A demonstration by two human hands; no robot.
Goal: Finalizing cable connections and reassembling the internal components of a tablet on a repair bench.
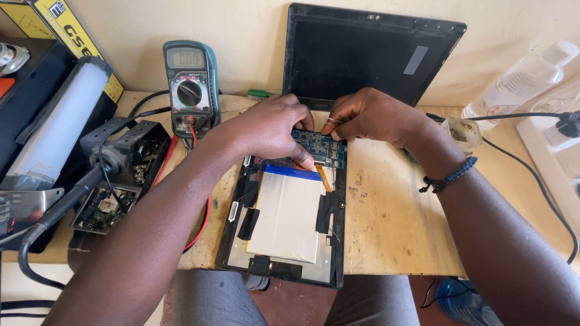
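arms: both bare to the frame edge, no sleeves
right wrist: dark blue beaded bracelet (454, 175) with a black cord, right of the bench (393, 223) middle
right hand (368, 118): thin ring
left hand (269, 130): unadorned
legs: grey trousers (211, 302), below the bench edge

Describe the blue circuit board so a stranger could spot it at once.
On the wooden table lies an opened tablet, back off. At its top end, under both hands, sits the blue circuit board. It is the only blue board, just above the large white battery.
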